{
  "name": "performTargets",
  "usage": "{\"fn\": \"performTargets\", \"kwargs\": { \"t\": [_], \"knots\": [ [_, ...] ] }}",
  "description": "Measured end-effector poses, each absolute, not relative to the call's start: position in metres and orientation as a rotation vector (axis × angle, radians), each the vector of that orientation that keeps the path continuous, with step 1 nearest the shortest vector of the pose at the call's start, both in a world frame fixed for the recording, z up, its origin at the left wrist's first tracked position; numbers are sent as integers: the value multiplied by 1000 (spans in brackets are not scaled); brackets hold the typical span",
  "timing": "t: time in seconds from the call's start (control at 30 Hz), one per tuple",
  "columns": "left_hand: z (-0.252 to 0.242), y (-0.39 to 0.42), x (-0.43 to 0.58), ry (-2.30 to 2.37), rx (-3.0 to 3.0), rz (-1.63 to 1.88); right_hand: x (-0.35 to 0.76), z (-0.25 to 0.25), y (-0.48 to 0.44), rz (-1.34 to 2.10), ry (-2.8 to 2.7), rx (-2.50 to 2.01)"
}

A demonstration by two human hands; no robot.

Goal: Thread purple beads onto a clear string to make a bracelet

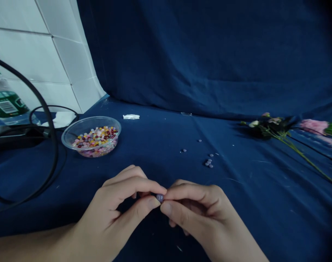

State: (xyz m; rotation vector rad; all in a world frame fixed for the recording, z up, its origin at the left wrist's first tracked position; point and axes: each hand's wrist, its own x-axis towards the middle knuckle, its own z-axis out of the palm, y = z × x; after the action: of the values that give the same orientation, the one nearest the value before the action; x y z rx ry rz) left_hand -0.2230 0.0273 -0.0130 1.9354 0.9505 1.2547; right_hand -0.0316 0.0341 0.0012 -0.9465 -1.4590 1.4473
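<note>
A small purple bead (160, 198) sits between the fingertips of both hands, low in the middle of the head view. My left hand (122, 203) pinches it between thumb and forefinger. From the other side my right hand (195, 209) meets it, thumb and forefinger pressed together at the bead's edge; whether they hold a thread or anything else is too small to tell. Farther off on the blue cloth lie several loose purple beads (209, 161). A clear plastic bowl (70, 137) of mixed coloured beads (97, 137) stands to the left, beyond my left hand.
Black cables (55, 145) loop at the left, near a bottle with a green label (8, 105) and a white tissue (64, 119). A small white wrapper (131, 116) lies behind the bowl. Artificial flowers (272, 127) lie at the right. Blue cloth (166, 145) covers the table.
</note>
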Motion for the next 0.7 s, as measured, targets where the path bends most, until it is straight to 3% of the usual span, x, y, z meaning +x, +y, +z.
{"fn": "performTargets", "kwargs": {
  "t": [0.43, 0.7],
  "knots": [
    [-13, 29, -223, 952, 1890, 1250, -26, -2, 40, 1816, -1227, -943],
    [-13, 30, -223, 963, 1872, 1274, -23, 7, 38, 1833, -1173, -938]
  ]
}}
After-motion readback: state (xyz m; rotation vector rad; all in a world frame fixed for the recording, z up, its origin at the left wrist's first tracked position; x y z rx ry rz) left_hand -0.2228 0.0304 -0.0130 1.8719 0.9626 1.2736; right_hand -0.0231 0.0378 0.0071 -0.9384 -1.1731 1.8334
